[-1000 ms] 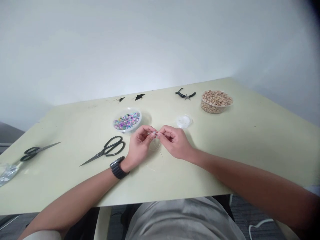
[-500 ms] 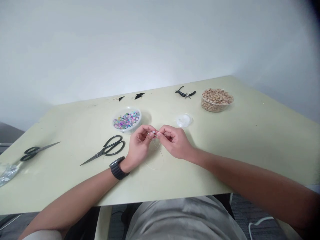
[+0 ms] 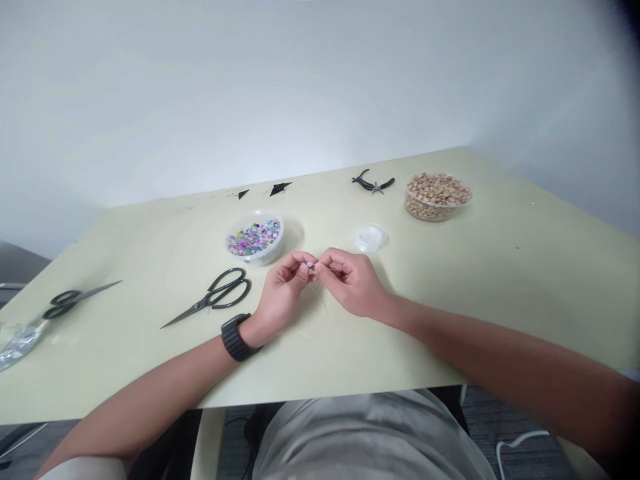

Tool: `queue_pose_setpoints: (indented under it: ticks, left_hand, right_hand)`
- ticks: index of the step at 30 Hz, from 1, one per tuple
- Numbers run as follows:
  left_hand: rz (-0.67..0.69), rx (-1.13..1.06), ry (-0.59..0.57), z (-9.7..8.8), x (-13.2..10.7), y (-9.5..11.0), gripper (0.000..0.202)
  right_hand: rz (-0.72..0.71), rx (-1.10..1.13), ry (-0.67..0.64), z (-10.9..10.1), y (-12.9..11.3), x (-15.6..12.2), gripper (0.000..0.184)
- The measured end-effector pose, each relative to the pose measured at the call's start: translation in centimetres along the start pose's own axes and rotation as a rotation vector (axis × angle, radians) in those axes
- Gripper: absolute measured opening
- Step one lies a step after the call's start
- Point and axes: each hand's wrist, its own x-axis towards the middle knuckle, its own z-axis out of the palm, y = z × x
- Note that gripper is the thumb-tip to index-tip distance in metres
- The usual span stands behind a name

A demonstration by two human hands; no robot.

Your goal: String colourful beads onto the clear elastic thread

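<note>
My left hand [image 3: 281,288] pinches a small pale bead [image 3: 309,265] between thumb and forefinger. Fingertip to fingertip with it, my right hand [image 3: 353,281] is closed in a pinch on a thin, pale thread [image 3: 326,305]. Loops of this thread hang below both hands and trail over the table. Just behind my left hand stands a clear round tub of colourful beads [image 3: 255,240]. A small white lid or shallow dish [image 3: 370,237] lies behind my right hand. Exactly how the thread meets the bead is hidden by my fingers.
Black-handled scissors [image 3: 213,298] lie left of my hands, with a second pair [image 3: 75,301] farther left beside a clear plastic bag [image 3: 17,347]. Black-handled pliers [image 3: 374,182] and a tub of brown beads [image 3: 437,198] are at the back right. Black scraps [image 3: 280,189] lie along the back edge.
The view has shifted slightly. Both hands remain together in a pinch, with only small finger movements around the bead and thread.
</note>
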Motion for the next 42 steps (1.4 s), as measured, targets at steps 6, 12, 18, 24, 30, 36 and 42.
queue_pose_setpoints:
  ticks: [6, 12, 18, 24, 30, 36, 42]
  left_hand:
    - [-0.063, -0.096, 0.003, 0.13, 0.21, -0.02, 0.018]
    - [-0.064, -0.088, 0.009, -0.10, 0.39, -0.27, 0.020]
    - [0.037, -0.013, -0.026, -0.48, 0.56, -0.51, 0.020]
    - [0.160, 0.162, -0.034, -0.39, 0.65, -0.19, 0.020]
    - [0.281, 0.264, -0.040, -0.13, 0.38, 0.27, 0.015]
    - [0.380, 0.352, -0.059, -0.22, 0.30, 0.11, 0.007]
    - [0.415, 0.400, -0.079, -0.30, 0.28, -0.02, 0.006]
  right_hand:
    - [-0.014, -0.016, 0.011, -0.03, -0.05, 0.01, 0.023]
    - [-0.020, -0.008, 0.013, -0.05, 0.07, 0.05, 0.024]
    - [-0.031, 0.017, 0.008, -0.03, 0.52, 0.08, 0.022]
    - [-0.052, 0.031, 0.017, -0.02, 0.79, 0.19, 0.021]
    - [-0.076, 0.036, 0.060, -0.16, 0.54, 0.40, 0.022]
    - [-0.121, 0.018, 0.102, -0.27, 0.38, 0.39, 0.022]
    - [-0.142, 0.006, 0.109, -0.28, 0.13, 0.25, 0.021]
